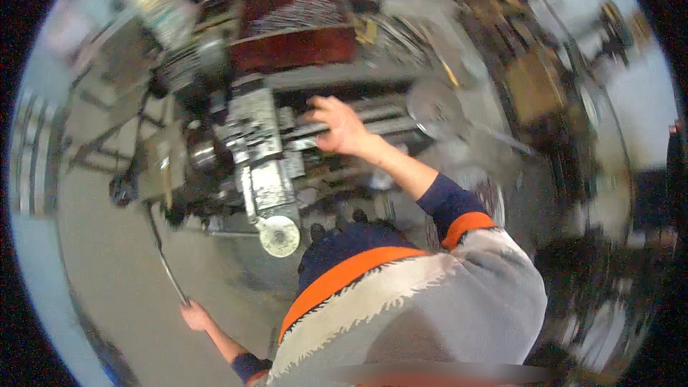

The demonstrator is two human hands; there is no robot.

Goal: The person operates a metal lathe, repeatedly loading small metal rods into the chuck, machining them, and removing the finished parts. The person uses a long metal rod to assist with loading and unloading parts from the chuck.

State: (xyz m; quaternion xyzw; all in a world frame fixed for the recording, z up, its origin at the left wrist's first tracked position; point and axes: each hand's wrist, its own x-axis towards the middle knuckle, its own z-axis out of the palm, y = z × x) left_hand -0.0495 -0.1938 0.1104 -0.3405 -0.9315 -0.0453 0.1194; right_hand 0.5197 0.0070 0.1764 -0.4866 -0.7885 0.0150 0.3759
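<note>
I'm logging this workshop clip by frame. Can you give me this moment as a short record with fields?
setting: workshop, blurred fisheye view from above
machine: grey metal lathe with a round handwheel
right hand: right hand rests on the lathe's bed rails
left hand: left hand grips the lower end of a long thin rod
clothing: grey, orange and navy top
</note>
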